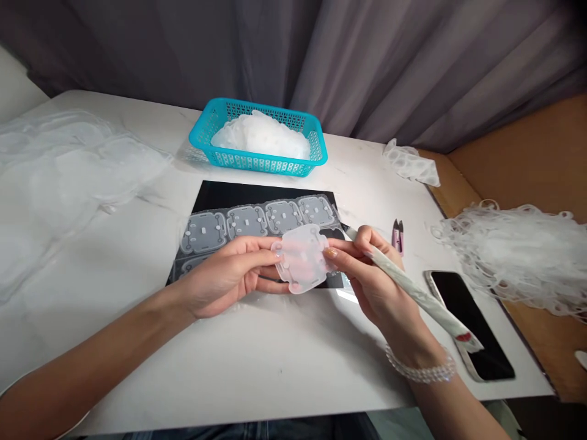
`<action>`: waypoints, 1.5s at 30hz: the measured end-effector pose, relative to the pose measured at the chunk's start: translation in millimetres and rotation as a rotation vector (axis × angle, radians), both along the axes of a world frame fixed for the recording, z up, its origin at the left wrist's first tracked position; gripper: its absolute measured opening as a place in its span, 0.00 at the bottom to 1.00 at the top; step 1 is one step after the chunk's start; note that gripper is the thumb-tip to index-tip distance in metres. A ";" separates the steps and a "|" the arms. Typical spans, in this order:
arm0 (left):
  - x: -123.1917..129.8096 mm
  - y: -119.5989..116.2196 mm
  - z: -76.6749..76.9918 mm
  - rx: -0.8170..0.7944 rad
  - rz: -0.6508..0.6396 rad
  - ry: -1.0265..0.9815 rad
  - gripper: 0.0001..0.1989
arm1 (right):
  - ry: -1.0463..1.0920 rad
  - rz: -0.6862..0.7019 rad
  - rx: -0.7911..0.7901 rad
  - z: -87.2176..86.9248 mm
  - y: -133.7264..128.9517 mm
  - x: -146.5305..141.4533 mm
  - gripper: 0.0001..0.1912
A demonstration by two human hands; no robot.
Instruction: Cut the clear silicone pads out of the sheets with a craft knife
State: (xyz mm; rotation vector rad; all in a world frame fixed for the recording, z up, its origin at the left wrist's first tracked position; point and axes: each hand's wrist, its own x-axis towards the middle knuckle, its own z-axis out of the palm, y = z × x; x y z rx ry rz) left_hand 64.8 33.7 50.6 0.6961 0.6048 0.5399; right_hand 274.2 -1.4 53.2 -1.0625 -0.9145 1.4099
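Between my two hands is a translucent moulded silicone piece [305, 260] with rounded corners and small raised details. My left hand [241, 266] pinches its left edge, fingers behind it. The thumb and a finger of my right hand [367, 269] grip its right edge. That same hand also keeps a craft knife [413, 290] with a pale wrapped handle, its blade pointing away to the upper left. Beneath and beyond lies a clear sheet of joined silicone pieces [247, 221] on a black mat [252, 190]. My hands hide part of the sheet.
A blue basket [259, 164] of translucent pieces stands at the back. Clear sheets [68, 165] lie left. On the right are pink-handled snips [398, 238], a phone [472, 324], a pile of trimmed scraps [523, 253] and a crumpled translucent strip [410, 164].
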 end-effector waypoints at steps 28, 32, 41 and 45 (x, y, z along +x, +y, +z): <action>-1.6 -9.9 -70.9 1.799 0.020 1.046 0.25 | -0.825 -0.312 0.514 6.1 187.1 -9.7 0.22; 6.1 4.0 -55.6 1.754 0.045 1.035 0.23 | -0.674 -0.166 0.345 2.9 113.5 5.0 0.26; 27.5 64.2 -67.6 1.775 -0.009 0.936 0.24 | -0.809 -0.094 0.169 -32.5 76.6 7.8 0.21; 24.3 61.6 -68.3 1.750 -0.039 0.955 0.24 | -0.989 -0.002 0.186 -33.7 80.8 3.6 0.19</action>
